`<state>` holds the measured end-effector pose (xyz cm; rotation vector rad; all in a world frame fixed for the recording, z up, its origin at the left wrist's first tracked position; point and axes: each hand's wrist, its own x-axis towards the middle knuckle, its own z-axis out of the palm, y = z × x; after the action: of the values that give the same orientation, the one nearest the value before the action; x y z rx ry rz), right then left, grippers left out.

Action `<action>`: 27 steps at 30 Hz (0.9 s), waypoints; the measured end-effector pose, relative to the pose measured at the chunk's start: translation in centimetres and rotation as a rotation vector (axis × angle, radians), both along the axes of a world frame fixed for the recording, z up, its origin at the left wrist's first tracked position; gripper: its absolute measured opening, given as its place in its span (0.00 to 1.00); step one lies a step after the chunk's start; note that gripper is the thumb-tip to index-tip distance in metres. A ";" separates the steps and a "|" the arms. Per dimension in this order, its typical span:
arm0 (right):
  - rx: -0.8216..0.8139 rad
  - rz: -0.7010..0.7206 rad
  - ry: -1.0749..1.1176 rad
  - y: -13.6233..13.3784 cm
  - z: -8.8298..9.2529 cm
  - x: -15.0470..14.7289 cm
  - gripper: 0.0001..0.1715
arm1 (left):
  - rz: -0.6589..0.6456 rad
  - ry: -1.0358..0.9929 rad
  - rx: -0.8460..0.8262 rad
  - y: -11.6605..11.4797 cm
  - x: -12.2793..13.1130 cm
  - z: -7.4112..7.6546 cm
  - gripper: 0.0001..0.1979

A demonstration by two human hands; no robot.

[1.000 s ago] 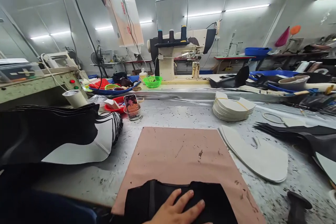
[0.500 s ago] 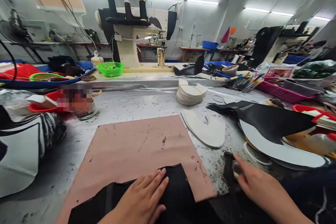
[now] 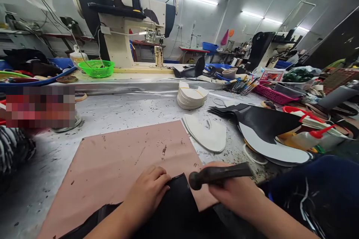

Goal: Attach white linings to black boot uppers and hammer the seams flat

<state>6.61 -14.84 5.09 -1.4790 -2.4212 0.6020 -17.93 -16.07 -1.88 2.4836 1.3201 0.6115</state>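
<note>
My right hand (image 3: 232, 190) is wrapped round a hammer (image 3: 221, 173), mostly hiding its handle. The round dark face of the hammer hangs just right of a black leather-like piece (image 3: 179, 201), above the pink board (image 3: 126, 157). My left hand (image 3: 150, 190) has its fingers bent and closed at the far edge of that black piece, gripping it there. The piece lies over the near part of the board and runs out of view at the bottom. Right of the board rest white curved pieces (image 3: 209, 134).
Behind stands a rubber-banded stack of white pieces (image 3: 190, 99). Black sheets with white backing (image 3: 269, 119) lie at right, near a red-tipped glue bottle (image 3: 308, 140). A sewing machine (image 3: 117, 41) and a green basket (image 3: 98, 70) stand at the back. Striped stacked pieces (image 3: 14, 153) sit at left.
My right hand has picked the hammer up off the table and brought it left beside the black piece. My left hand's fingers went from lying flat to bent at its edge. The view turned right.
</note>
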 end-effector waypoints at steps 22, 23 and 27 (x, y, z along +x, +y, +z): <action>-0.066 0.153 -0.447 4.7 0.9 -5.8 0.10 | -0.159 0.054 0.318 0.3 0.5 1.1 0.13; -0.068 0.156 -0.453 4.7 0.8 -5.9 0.10 | -0.160 0.055 0.306 0.3 0.5 1.0 0.14; -0.014 0.148 -0.418 4.7 0.6 -6.0 0.09 | -0.150 0.058 0.299 0.3 0.6 0.9 0.14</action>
<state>0.65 -10.12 5.74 -1.5706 -2.8650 0.3648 -17.36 -15.78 -0.99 2.8275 1.1172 0.7535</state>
